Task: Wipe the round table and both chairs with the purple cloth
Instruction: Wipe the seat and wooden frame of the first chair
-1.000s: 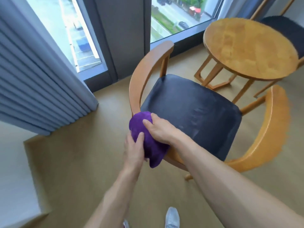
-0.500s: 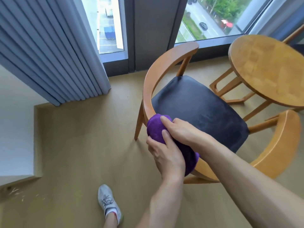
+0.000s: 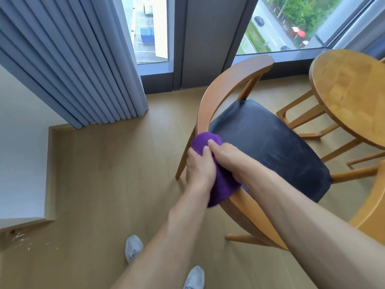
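Presently: both hands are clamping the cloth [image 3: 218,180] around the chair [image 3: 268,147] backrest, left hand [image 3: 200,165] gripping outside, right hand [image 3: 227,159] inside over the seat, probably so the wrapped rail is getting wiped on all faces. Table [image 3: 350,90] is standing just right of the chair, bare wood. Curtain [image 3: 79,65] is hanging left of the chair; window [image 3: 277,24] behind it; floor [image 3: 108,180] pale wood.

No legible text, labels, brands, numbers or signs anywhere in frame. Street scene through the window, upper right of the frame, is too small and blurred to yield any readable lettering.
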Tool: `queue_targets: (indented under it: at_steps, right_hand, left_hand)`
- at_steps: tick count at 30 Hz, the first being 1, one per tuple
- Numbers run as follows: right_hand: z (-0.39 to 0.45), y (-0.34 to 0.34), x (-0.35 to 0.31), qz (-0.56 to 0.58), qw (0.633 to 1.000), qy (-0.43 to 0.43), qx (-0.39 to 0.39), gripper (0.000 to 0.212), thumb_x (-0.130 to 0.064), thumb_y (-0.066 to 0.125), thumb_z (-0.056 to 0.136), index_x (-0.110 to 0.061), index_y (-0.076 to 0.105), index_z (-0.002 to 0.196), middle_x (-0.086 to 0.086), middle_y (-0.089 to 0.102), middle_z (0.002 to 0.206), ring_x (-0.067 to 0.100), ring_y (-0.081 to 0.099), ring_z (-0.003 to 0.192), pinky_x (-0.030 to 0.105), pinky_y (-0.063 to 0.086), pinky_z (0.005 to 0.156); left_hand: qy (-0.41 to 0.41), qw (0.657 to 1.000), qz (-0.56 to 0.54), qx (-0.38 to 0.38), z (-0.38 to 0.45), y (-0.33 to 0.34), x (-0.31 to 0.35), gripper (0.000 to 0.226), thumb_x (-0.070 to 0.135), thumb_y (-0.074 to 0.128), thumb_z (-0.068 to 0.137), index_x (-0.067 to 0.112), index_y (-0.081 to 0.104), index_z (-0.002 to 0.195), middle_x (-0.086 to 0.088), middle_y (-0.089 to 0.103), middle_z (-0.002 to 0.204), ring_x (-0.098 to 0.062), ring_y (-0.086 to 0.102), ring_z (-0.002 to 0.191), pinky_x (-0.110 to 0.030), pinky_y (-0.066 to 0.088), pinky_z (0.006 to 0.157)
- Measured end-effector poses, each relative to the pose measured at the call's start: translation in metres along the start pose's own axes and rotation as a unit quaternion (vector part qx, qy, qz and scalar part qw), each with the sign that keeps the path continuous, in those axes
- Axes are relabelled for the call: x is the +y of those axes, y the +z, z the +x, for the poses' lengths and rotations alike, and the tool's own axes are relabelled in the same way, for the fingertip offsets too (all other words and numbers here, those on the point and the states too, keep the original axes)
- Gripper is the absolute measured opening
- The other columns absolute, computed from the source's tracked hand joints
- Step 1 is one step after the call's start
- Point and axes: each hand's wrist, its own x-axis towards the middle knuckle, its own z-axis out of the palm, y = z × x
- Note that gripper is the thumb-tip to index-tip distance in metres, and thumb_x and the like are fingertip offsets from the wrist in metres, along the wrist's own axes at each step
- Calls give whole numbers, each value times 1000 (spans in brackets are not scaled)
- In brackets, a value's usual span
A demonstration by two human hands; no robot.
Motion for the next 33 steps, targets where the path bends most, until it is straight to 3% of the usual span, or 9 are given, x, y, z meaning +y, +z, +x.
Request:
queue_targets:
  at_steps: [5, 11, 16, 21, 24, 27, 31, 33]
  right_hand:
    - [0, 1, 4, -26, 999, 30, 17, 53, -48, 39, 100, -6, 63, 121, 10, 64, 116, 22, 60, 95, 31, 43, 72]
    - [43, 18, -27, 28, 994, 29, 101, 49, -44, 40, 102, -2, 61, 117, 15, 64, 120, 30, 59, 111, 33, 44, 87]
    - [71, 26, -37, 99, 976, 19, 192, 49, -45, 40, 100, -1, 55, 116, 15, 64, 114, 30, 59, 106, 31, 40, 80]
    - [91, 27, -49, 168, 951, 12, 261, 41, -44, 44, 100, -6, 51, 116, 1, 56, 103, 20, 53, 98, 27, 36, 81]
    - [109, 23, -57, 224, 932, 21, 285, 40, -43, 47, 99, -9, 51, 120, 3, 61, 109, 22, 57, 104, 30, 41, 87]
    - [132, 13, -70, 282, 907, 42, 309, 40, -42, 49, 98, -10, 50, 122, 5, 63, 113, 25, 59, 107, 35, 45, 94]
    - [169, -15, -87, 318, 879, 73, 348, 41, -44, 49, 97, -11, 51, 122, 4, 62, 110, 24, 57, 102, 32, 42, 84]
    - [192, -36, -94, 322, 867, 84, 371, 46, -45, 48, 97, -8, 52, 125, 10, 63, 118, 29, 59, 109, 36, 46, 90]
  left_hand:
    - [-2, 1000, 2, 9, -1, 5, -7, 52, 41, 34, 104, 13, 37, 147, -11, 47, 148, -29, 46, 134, -44, 38, 111]
    - [19, 997, 14, -74, 61, -7, 14, 53, 41, 36, 104, 15, 33, 150, -12, 48, 148, -30, 46, 136, -46, 38, 112]
    - [115, 985, 61, -117, 102, -11, 31, 55, 40, 39, 104, 20, 26, 154, -8, 47, 150, -28, 45, 138, -44, 37, 113]
    - [183, 971, 92, -127, 130, -9, 50, 55, 37, 44, 103, 20, 28, 154, -5, 48, 148, -24, 46, 136, -42, 37, 113]
    - [215, 961, 123, -121, 147, -4, 67, 54, 36, 46, 102, 23, 31, 152, -2, 50, 146, -23, 49, 133, -41, 39, 110]
    - [244, 946, 175, -126, 168, 5, 92, 52, 39, 46, 101, 25, 33, 150, -1, 53, 141, -23, 51, 129, -41, 41, 107]
    - [285, 914, 247, -151, 199, 26, 137, 51, 40, 47, 100, 22, 36, 147, -1, 54, 139, -23, 50, 129, -43, 40, 107]
    - [311, 893, 281, -165, 217, 46, 163, 48, 40, 48, 100, 20, 41, 143, -4, 55, 137, -25, 52, 126, -40, 41, 106]
